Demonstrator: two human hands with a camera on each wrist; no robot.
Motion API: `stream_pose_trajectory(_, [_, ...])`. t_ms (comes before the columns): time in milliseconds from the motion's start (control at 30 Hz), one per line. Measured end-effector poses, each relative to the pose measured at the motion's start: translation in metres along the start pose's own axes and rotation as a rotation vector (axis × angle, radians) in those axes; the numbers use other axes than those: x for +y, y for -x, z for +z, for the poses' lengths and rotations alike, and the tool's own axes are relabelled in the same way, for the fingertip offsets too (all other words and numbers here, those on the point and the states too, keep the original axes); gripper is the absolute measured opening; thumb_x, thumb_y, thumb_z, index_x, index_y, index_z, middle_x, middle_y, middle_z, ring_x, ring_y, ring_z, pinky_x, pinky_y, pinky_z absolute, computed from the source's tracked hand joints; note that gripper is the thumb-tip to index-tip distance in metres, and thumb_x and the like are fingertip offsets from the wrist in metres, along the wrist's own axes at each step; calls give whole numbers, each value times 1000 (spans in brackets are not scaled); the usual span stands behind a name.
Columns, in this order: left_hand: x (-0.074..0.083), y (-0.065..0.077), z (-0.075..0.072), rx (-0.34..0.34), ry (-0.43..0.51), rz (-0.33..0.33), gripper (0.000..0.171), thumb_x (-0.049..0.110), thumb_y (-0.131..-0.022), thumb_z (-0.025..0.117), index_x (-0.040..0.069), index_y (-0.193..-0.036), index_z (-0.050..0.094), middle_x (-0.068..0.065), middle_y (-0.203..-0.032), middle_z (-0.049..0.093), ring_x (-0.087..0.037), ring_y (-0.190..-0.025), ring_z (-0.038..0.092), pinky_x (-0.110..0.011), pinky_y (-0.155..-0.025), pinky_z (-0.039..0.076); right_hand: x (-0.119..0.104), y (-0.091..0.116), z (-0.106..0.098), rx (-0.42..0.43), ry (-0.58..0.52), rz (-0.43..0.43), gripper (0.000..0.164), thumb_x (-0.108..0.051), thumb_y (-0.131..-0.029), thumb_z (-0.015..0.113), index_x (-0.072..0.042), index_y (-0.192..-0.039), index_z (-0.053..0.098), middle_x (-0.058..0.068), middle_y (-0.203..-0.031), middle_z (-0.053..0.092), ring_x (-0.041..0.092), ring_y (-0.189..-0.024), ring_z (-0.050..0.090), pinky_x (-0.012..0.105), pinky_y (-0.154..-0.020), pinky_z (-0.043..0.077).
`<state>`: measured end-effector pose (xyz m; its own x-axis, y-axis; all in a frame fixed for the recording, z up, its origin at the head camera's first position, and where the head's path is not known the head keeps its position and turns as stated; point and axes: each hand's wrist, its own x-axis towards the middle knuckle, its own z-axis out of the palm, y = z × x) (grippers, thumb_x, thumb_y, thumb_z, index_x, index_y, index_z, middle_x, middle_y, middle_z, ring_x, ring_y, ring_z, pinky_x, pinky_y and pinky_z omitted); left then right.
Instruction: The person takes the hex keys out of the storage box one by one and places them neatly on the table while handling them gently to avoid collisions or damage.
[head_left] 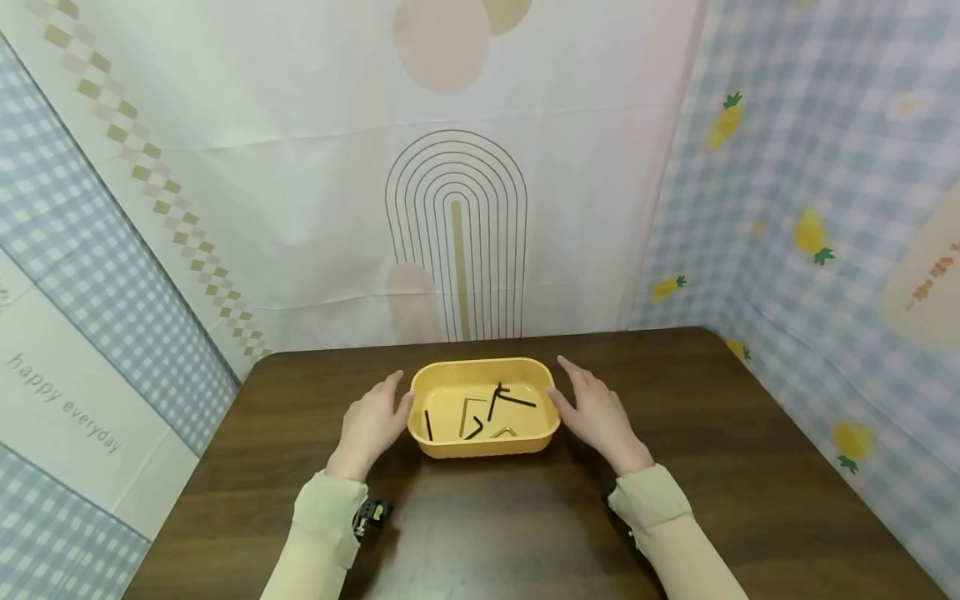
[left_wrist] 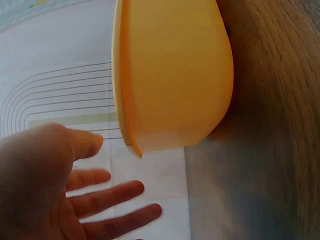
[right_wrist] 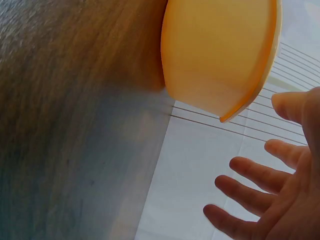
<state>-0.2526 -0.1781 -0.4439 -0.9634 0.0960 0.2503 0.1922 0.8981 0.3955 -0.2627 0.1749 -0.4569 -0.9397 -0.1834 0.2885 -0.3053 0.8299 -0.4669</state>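
Leftmost, the left hand [head_left: 372,423] is released, its fingers extended just beside the yellow tray [head_left: 491,448]. The tray sits upright on the dark wooden bench [head_left: 480,525] between the hands, with black bent keys [head_left: 517,401] and brass-coloured bent keys [head_left: 463,415] lying inside. Rightmost, the right hand [head_left: 597,414] is also released, fingers spread, just beside the tray's right end

Yellow rounded-rectangular plastic bin [head_left: 487,448] blocks inward passage for left hand [head_left: 372,423] and right hand [head_left: 597,414], just beside each; room above it, between them; open dark-brown wood-grain tabletop [head_left: 757,467] outward of both and wrist-side; pale printed fabric backdrop [head_left: 315,225] bars the way farther ahead of both
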Motion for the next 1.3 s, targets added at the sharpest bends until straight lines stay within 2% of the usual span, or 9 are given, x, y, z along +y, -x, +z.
stream_pose_trajectory(67, [1,-3,3,-14,12,-46,52,32,-104,53,-2,-144,51,-19,-110,71,-37,-88,69,-56,-77,53,0,-1,-1,6,-10,10,60,-34,-101,60,-6,-152,44,24,-143,52,46,-124,54,64,-96,43])
stream_pose_trajectory(167, [1,-9,7,-30,28,-103,51,31,-103,53,-3,-142,53,-17,-95,72,-33,-76,68,-52,-69,54,-2,-8,-6,10,-15,13,55,-34,-102,59,-4,-147,49,24,-141,53,44,-125,53,60,-98,44])
stream_pose_trajectory(300, [0,-13,13,-60,38,-138,52,33,-102,55,-2,-141,54,-23,-105,71,-40,-85,69,-55,-72,54,-10,-19,-12,20,-7,-10,49,-32,-102,59,-5,-142,56,22,-137,56,42,-124,54,58,-98,45])
stream_pose_trajectory(367, [0,-15,16,-79,47,-145,52,33,-102,56,-2,-141,54,-23,-104,72,-39,-84,69,-54,-72,54,-14,-24,-14,24,4,-27,45,-32,-102,60,-5,-138,59,20,-134,58,40,-122,56,57,-96,46])
stream_pose_trajectory(567, [-1,-18,26,-135,107,-167,55,28,-101,57,1,-148,47,-15,-82,69,-25,-60,61,-42,-58,49,-26,-37,-12,-4,25,-53,42,-35,-102,58,-7,-132,64,17,-132,61,36,-118,59,53,-95,48])
stream_pose_trajectory(733, [-2,-20,33,-148,165,-199,56,23,-101,53,1,-151,42,-19,-98,70,-23,-63,60,-37,-55,46,-38,-48,-12,-36,20,-64,40,-35,-102,59,-8,-130,66,16,-131,61,35,-120,58,52,-96,48])
stream_pose_trajectory(867, [-1,-21,36,-130,167,-212,55,21,-101,52,-1,-150,42,-24,-114,68,-26,-74,63,-40,-61,49,-46,-57,-12,-58,29,-79,38,-34,-102,60,-9,-129,67,15,-131,62,36,-122,58,52,-97,48])
stream_pose_trajectory(1100, [2,-32,39,-104,148,-204,53,20,-101,49,-1,-150,43,-25,-122,66,-31,-85,66,-47,-69,51,-52,-72,-12,-86,78,-111,35,-29,-101,62,-7,-128,67,16,-130,64,36,-120,60,50,-97,48])
stream_pose_trajectory(1300, [5,-40,41,-119,156,-212,54,20,-101,49,0,-151,43,-24,-117,67,-29,-78,63,-46,-67,50,-56,-82,-11,-128,106,-134,36,-27,-100,62,-6,-128,66,15,-130,64,34,-119,61,49,-96,49])
